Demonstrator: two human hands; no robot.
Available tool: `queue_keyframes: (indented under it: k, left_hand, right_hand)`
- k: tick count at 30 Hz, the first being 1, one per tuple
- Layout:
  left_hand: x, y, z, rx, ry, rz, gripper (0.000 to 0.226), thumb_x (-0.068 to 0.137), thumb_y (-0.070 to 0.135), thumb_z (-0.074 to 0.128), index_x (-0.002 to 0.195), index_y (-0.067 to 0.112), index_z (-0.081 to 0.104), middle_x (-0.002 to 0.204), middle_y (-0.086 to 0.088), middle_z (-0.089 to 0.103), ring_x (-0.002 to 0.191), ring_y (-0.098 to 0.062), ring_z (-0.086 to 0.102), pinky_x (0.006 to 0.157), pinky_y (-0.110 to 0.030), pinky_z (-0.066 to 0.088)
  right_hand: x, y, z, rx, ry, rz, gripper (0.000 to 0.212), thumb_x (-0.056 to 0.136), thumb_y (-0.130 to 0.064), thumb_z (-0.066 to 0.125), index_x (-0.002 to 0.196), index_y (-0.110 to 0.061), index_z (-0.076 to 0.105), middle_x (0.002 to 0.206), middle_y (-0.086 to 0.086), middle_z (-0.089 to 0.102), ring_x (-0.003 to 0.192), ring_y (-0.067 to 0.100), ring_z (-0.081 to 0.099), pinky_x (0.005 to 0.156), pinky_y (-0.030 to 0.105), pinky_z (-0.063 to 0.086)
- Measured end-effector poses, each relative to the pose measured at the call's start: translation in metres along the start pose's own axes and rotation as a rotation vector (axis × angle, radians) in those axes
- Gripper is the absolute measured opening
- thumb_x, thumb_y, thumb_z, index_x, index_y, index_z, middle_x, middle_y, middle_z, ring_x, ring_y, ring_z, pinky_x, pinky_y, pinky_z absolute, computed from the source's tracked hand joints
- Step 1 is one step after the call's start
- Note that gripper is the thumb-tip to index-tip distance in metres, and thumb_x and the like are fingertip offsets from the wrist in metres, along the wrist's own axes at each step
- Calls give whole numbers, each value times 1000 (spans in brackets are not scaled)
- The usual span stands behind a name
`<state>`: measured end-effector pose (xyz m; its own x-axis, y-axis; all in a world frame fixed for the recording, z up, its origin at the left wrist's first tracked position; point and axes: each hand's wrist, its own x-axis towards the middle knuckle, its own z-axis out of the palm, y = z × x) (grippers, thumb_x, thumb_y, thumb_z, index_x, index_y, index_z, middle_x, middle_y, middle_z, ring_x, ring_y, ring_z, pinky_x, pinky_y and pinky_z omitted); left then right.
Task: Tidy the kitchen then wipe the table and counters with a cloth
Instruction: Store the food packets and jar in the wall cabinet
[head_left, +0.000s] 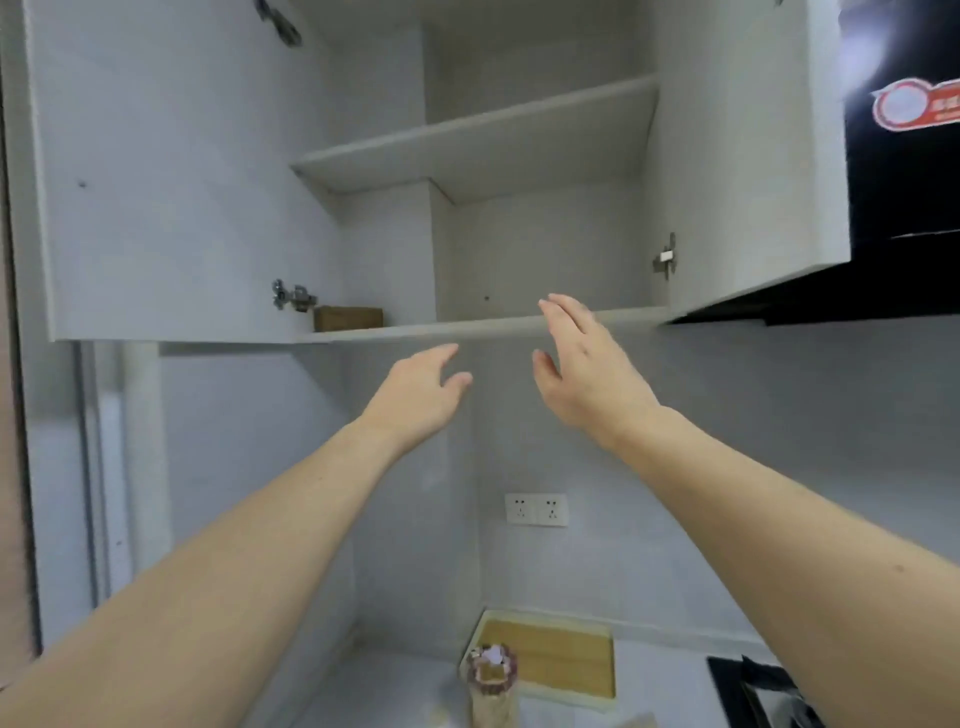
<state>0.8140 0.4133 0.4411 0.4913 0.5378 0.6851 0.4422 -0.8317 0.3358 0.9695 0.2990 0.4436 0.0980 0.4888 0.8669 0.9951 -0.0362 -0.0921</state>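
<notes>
- head view: left hand and right hand raised at open cabinet, fingers loose, holding nothing
- box on bottom shelf, left
- cutting board on counter below

Soft, even, dim light; slight blur throughout, wide-angle bending at the edges.

Both bare arms stretched up and forward, side by side. The left hand was held empty, fingers loosely extended and thumb apart, palm turned inward. The right hand reached a little higher, fingers straight and close together, thumb spread, gripping nothing. The two hands stayed near each other without touching.
</notes>
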Motion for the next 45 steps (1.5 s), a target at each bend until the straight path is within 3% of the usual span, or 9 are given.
queue_keyframes:
  k: [4, 15, 20, 23, 27, 32, 36, 40, 45]
  left_hand:
    - [-27, -48, 29, 70, -88, -84, 51, 100, 29, 49, 146, 8, 39, 152, -6, 39, 141, -20, 32, 112, -23, 18]
    - [-89, -158, 162, 18, -402, -355, 54, 97, 27, 53, 147, 12, 38, 147, -10, 44, 127, -28, 48, 101, -25, 33]
    - [-110, -211, 240, -36, -515, -490, 61, 95, 29, 56, 150, 14, 33, 152, -8, 38, 136, -24, 39, 104, -24, 30]
    - [-121, -243, 288, -81, -537, -571, 61, 94, 30, 57, 149, 17, 34, 151, -6, 40, 138, -22, 38, 106, -27, 31]
    - [-132, -277, 348, -171, -557, -655, 61, 92, 27, 62, 147, 17, 37, 148, -5, 44, 135, -21, 42, 107, -29, 35]
    - [-142, -321, 428, -290, -608, -792, 72, 85, 32, 72, 147, 19, 38, 146, -1, 46, 132, -16, 46, 107, -29, 37]
    - [-146, -341, 467, -395, -618, -817, 72, 80, 31, 77, 143, 28, 43, 140, 3, 50, 127, -14, 47, 104, -34, 40]
    - [-147, -361, 499, -490, -593, -779, 62, 73, 26, 81, 128, 33, 54, 122, 17, 62, 116, -6, 54, 100, -32, 42]
    - [-144, -369, 516, -558, -536, -771, 60, 70, 24, 84, 123, 31, 58, 107, 19, 68, 101, -5, 59, 86, -20, 44]
  right_hand:
    - [-36, 4, 55, 37, -214, 96, 58, 100, -23, 40, 151, -6, 19, 159, 6, 16, 146, 19, 14, 114, 24, 9]
    - [-146, 57, 204, 104, -663, 277, 61, 98, -22, 45, 151, -4, 20, 158, 8, 18, 145, 20, 17, 115, 23, 11]
    - [-187, 94, 277, 198, -858, 461, 68, 96, -21, 53, 152, -7, 17, 158, 8, 18, 145, 21, 20, 116, 28, 17]
    - [-209, 114, 322, 286, -933, 564, 69, 94, -23, 57, 152, -13, 21, 155, 7, 28, 142, 21, 28, 112, 29, 24]
    - [-233, 136, 376, 424, -991, 666, 64, 92, -19, 61, 149, -18, 30, 149, 2, 40, 136, 18, 38, 107, 30, 34]
    - [-264, 172, 455, 510, -1078, 854, 81, 89, -23, 67, 153, -18, 16, 154, 1, 31, 130, 17, 41, 110, 34, 33]
    - [-281, 191, 499, 564, -1134, 915, 93, 85, -28, 72, 154, -21, 11, 157, 0, 25, 142, 21, 29, 112, 38, 31]
    - [-291, 208, 533, 724, -1095, 898, 81, 81, -25, 76, 148, -32, 30, 149, -11, 40, 139, 16, 31, 112, 38, 28]
    - [-297, 216, 553, 821, -1011, 918, 71, 80, -11, 76, 141, -28, 43, 133, -18, 54, 131, 4, 39, 102, 23, 28]
